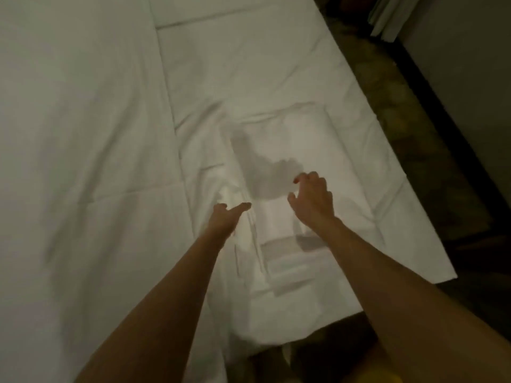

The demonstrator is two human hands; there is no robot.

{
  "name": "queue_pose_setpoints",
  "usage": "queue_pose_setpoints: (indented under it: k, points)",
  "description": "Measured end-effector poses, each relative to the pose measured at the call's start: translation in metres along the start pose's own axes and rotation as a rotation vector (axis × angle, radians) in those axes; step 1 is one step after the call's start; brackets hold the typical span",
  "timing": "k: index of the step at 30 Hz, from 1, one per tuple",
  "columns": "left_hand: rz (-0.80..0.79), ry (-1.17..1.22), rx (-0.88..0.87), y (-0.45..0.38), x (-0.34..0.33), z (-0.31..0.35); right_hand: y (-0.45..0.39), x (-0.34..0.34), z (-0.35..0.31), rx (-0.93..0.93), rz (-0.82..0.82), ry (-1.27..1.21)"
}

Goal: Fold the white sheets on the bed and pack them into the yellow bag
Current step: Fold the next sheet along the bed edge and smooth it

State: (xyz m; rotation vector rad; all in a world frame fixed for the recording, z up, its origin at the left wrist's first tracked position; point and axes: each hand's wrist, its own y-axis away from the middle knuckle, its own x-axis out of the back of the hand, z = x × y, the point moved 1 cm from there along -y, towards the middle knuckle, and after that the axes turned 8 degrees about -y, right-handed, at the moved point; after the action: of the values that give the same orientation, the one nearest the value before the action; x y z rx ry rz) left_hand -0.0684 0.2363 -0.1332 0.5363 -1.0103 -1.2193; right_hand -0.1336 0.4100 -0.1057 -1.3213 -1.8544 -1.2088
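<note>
Bed (69, 134): takes up most of the view, all white, running from the near edge to the far edge. Pretty blurry and dim shot tbh.
Sheet (276, 106): white, spread flat over the right side of the bed, its right edge hanging along the bed's right edge, one corner sticking out near the bed's near right corner.
Fold (279, 217): a narrower, layered strip of the same white cloth lying on top of the sheet, running toward the near edge, with stacked edges showing between the two forearms.
Floor (414, 134): dark, patterned, along the bed's right edge.
Bag (367, 375): just a sliver of yellow at the bottom, past the bed's near edge, on the floor side. Can't tell more than that.
Right hand (313, 199): over the fold, fingers loosely curled and spread, nothing in them; shadow falls on the cloth just beyond.
Left hand (225, 217): at the fold's left edge, thumb stretched out toward the right hand; fingers are hidden, so can't tell if it's holding cloth.
</note>
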Motion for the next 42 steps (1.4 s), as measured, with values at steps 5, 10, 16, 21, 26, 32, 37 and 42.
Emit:
queue_pose_setpoints:
  k: [5, 10, 16, 21, 26, 32, 37, 42]
  points:
    - [0.126, 0.19, 0.047, -0.026, -0.02, 0.012, -0.071, 0.038, 0.071, -0.366, 0.075, -0.327]
    - [0.105, 0.209, 0.058, -0.043, -0.024, 0.023, -0.111, 0.041, 0.088, -0.46, 0.09, -0.303]
    - [0.051, 0.254, -0.02, -0.053, -0.043, 0.02, -0.123, 0.052, 0.127, -0.57, -0.313, -0.733]
    - [0.02, 0.304, -0.112, -0.044, -0.046, 0.016, -0.119, 0.062, 0.121, -0.605, -0.532, -0.761]
    - [0.041, 0.27, -0.23, -0.028, -0.035, 0.018, -0.088, 0.076, 0.083, -0.595, -0.538, -0.83]
    - [0.054, 0.166, -0.339, 0.001, 0.046, 0.007, -0.036, 0.069, 0.023, -0.489, -0.415, -0.984]
    - [0.174, 0.092, -0.399, 0.023, 0.181, -0.011, -0.013, 0.032, -0.084, -0.362, -0.509, -0.987]
    - [0.36, 0.052, -0.371, 0.029, 0.307, -0.078, 0.016, -0.049, -0.197, -0.27, -0.624, -1.073]
